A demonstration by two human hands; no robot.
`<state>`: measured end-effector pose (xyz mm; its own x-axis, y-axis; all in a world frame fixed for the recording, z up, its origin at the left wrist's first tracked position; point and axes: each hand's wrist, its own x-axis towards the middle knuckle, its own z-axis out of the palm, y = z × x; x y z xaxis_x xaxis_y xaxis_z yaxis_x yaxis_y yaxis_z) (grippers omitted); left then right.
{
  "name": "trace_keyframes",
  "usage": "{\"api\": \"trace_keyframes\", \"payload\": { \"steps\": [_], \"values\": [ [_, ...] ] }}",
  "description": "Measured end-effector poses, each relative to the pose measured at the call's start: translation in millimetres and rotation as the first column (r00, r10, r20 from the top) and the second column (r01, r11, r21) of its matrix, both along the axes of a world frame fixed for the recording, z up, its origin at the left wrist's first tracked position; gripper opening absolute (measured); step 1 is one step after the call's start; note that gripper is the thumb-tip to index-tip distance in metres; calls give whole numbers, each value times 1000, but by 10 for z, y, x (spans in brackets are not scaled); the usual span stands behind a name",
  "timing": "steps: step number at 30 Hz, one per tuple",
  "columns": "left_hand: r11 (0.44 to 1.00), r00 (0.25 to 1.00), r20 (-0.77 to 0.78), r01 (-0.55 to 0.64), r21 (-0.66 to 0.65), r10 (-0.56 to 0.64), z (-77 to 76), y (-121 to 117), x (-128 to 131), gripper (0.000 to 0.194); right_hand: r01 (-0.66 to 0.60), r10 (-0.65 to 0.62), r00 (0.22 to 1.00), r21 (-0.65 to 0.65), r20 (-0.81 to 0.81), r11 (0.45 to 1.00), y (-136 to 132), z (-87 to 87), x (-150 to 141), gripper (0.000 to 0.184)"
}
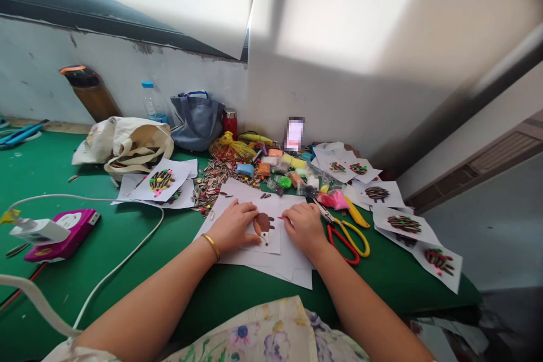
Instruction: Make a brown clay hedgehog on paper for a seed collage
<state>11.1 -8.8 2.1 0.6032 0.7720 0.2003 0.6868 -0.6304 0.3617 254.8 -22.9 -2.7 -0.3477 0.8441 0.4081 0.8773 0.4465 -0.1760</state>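
My left hand (235, 224), with a gold bangle on its wrist, lies with fingers together on a white sheet (271, 237) and presses its left side. A brown clay hedgehog shape (263, 222) sits on that sheet between my hands. My right hand (304, 224) rests just right of the shape, fingers curled in a pinch on a small pink bit at its fingertips. Several more white sheets lie stacked under the top one on the green table (127, 249).
Red and yellow scissors (348, 236) lie right of my right hand. A heap of sunflower seeds (212, 181) and coloured clay blocks (275, 167) sit behind. Finished seed pictures (403, 225) spread to the right, bags (127, 144) at the back, a pink device (63, 235) with white cable left.
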Motion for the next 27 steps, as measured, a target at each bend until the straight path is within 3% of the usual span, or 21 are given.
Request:
{"api": "trace_keyframes", "payload": {
  "steps": [7,19,27],
  "values": [
    [1000,1000,0,2,8,-2,8,-7,1,59,-100,97,994,-67,-58,993,-114,-1,8,13],
    [1000,1000,-1,1,3,-1,7,-7,11,57,-137,139,990,-53,34,989,-123,18,-32,15],
    [1000,1000,-11,2,2,-2,-2,-11,8,57,-113,111,993,-57,-38,992,-114,2,0,12]
  ]
}}
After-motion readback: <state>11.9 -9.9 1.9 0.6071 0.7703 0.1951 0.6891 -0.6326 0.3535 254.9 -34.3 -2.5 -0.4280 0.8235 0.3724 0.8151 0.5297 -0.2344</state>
